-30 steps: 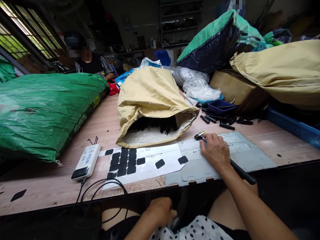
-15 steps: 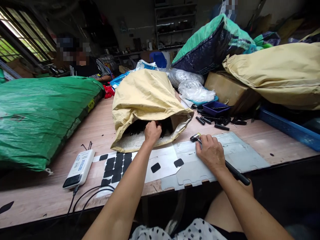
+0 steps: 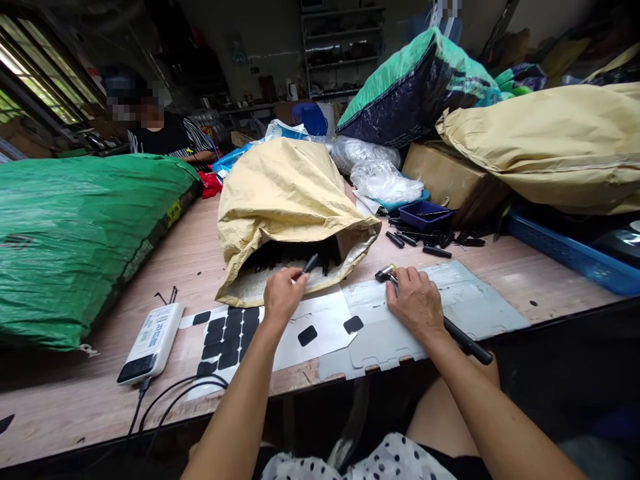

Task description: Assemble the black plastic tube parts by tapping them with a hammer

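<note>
My left hand (image 3: pixel 281 296) is pinched on a small black plastic part (image 3: pixel 310 263), held just in front of the mouth of a yellow woven sack (image 3: pixel 285 193) full of similar black parts. My right hand (image 3: pixel 415 300) rests on a grey metal plate (image 3: pixel 465 300) and grips a small hammer (image 3: pixel 387 273) whose black handle runs back under my wrist. A white backing sheet (image 3: pixel 325 320) with several black adhesive pads (image 3: pixel 227 337) lies between my hands.
A big green sack (image 3: pixel 75 227) fills the left of the wooden table. A white power bank (image 3: pixel 149 341) with a cable lies near the front edge. Loose black parts (image 3: pixel 425 241), a blue tray (image 3: pixel 425 215), bags and a carton crowd the right. Another person (image 3: pixel 155 130) sits at the far left.
My left hand rose from my lap, reached into the yellow sack's mouth, and has now drawn back holding one black part. My right hand stayed on the hammer.
</note>
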Demonstrator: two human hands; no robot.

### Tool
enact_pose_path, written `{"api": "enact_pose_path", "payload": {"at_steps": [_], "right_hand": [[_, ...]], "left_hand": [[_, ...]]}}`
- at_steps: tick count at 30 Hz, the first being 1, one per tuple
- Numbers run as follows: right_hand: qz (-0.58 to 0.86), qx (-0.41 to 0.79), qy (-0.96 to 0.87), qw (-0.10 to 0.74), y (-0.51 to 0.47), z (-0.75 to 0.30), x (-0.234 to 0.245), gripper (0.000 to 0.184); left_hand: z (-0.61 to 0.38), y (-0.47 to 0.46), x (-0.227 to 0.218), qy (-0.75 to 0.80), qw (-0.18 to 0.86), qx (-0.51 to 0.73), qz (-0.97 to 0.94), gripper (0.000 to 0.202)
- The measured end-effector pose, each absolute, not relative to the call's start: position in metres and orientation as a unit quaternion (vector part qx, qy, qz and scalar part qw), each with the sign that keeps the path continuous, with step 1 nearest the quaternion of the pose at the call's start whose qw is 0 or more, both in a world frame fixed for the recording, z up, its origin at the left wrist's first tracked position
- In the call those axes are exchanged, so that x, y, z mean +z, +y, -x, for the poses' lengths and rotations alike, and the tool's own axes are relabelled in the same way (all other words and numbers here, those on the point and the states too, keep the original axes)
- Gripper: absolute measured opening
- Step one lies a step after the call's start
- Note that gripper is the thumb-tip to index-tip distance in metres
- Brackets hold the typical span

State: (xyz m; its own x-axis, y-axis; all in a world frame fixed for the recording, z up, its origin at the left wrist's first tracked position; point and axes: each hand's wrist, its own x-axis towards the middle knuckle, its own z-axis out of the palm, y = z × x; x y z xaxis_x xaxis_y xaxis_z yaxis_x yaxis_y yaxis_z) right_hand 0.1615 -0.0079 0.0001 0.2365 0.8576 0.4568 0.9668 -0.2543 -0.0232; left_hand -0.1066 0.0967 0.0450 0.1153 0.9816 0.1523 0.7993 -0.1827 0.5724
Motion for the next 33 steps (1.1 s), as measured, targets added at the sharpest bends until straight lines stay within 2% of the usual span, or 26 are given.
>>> {"api": "enact_pose_path", "payload": {"at_steps": [4, 9, 14, 20, 24, 26, 29, 33], "right_hand": [[0.770, -0.183, -0.591, 0.155, -0.008, -0.162, -0.002, 0.019], [0.772, -0.182, -0.589, 0.153, -0.009, -0.162, -0.002, 0.020], [0.771, -0.178, -0.590, 0.159, -0.010, -0.162, -0.001, 0.020], [0.781, -0.177, -0.575, 0.169, -0.009, -0.163, -0.005, 0.022], [0.782, -0.159, -0.580, 0.162, -0.008, -0.168, -0.005, 0.019], [0.786, -0.135, -0.574, 0.187, -0.009, -0.171, 0.002, 0.022], [0.781, -0.097, -0.552, 0.276, -0.018, -0.171, 0.021, 0.028], [0.690, -0.013, -0.630, 0.355, -0.039, -0.151, 0.045, 0.030]], "left_hand": [[0.113, 0.044, 0.033, 0.512, 0.244, 0.248, -0.785, 0.019], [0.103, 0.015, 0.025, 0.478, 0.228, 0.212, -0.821, 0.017], [0.091, 0.017, 0.025, 0.477, 0.224, 0.233, -0.817, 0.032], [0.079, 0.024, 0.011, 0.484, 0.234, 0.256, -0.803, 0.013], [0.080, 0.025, 0.008, 0.477, 0.246, 0.259, -0.803, 0.013], [0.081, 0.026, 0.007, 0.476, 0.256, 0.257, -0.801, 0.014], [0.083, 0.027, 0.006, 0.471, 0.266, 0.254, -0.802, 0.017], [0.083, 0.027, 0.004, 0.466, 0.267, 0.258, -0.803, 0.019]]}}
